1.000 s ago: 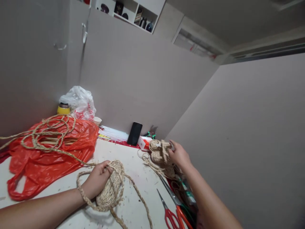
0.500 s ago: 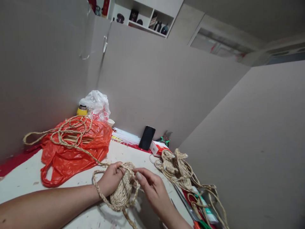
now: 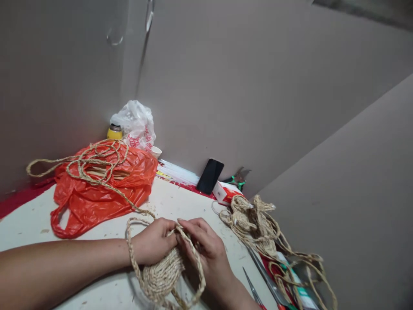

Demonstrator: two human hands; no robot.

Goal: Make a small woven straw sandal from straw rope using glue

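Centrally, a small oval coiled straw-braid piece is pinned on the white tabletop by the left hand, fingers curled over its far end. Right hand fingers are closed narrowly on the loose braided straw cord just beside it, long axis toward the wearer.

The scissors run off the lower edge of the frame. The left hand covers part of the woven coil, whose lower end is cut off too.
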